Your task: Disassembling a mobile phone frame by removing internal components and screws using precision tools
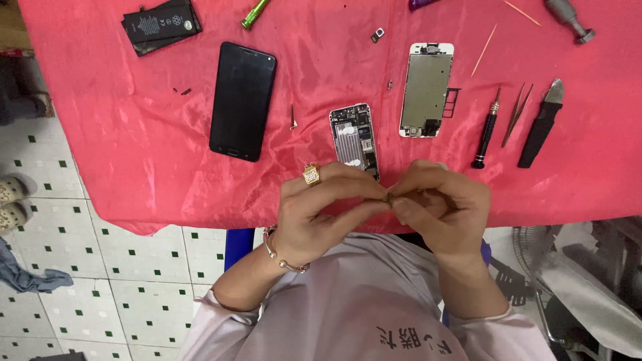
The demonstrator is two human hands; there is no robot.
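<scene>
Both hands meet at six o'clock: left hand (pixel 321 207), wearing a chunky gold ring, and right hand (pixel 438 204) pinch a tiny dark part (pixel 388 196) between closed fingertips. Just beyond lies an opened phone (pixel 354 139), metal innards bare. Glossy black phone (pixel 242 101) rests at ten o'clock on wrinkled red cloth (pixel 134 134).

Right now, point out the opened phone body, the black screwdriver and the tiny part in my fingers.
opened phone body (pixel 352 134), head view, on its exposed circuitry.
black screwdriver (pixel 485 137), head view, on its handle.
tiny part (pixel 388 196), head view, pinched between both hands' fingertips.
</scene>
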